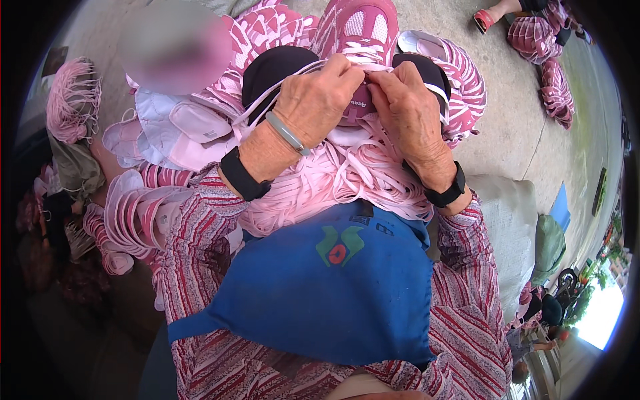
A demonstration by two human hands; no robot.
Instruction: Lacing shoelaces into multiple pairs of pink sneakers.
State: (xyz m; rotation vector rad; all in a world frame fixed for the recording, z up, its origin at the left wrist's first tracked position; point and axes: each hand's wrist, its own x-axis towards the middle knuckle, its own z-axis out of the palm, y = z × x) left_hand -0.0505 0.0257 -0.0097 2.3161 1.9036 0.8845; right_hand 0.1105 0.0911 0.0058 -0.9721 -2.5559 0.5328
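Observation:
A pink and white sneaker upper [357, 30] lies across my knees, its toe pointing away from me and its tongue [360, 107] toward me. White-pink lacing crosses its front. My left hand [317, 93] is closed at the left edge of the eyelets, pinching a pale pink shoelace [279, 90] that trails off to the left. Fingers curled, my right hand [408, 107] pinches at the opposite edge, close to the left fingertips. The lace between the right fingertips is mostly hidden. Below both hands, a heap of loose pink laces [333, 177] fills my lap on the blue apron [293, 280].
Rows of nested pink uppers [270, 30] lie at the far left, with more [463, 87] right of my knee. Light pink uppers [150, 130] stack at left. A lace bundle [73, 100] hangs farther left. A pale sack [500, 227] stands at right; another person's foot [485, 20] shows beyond.

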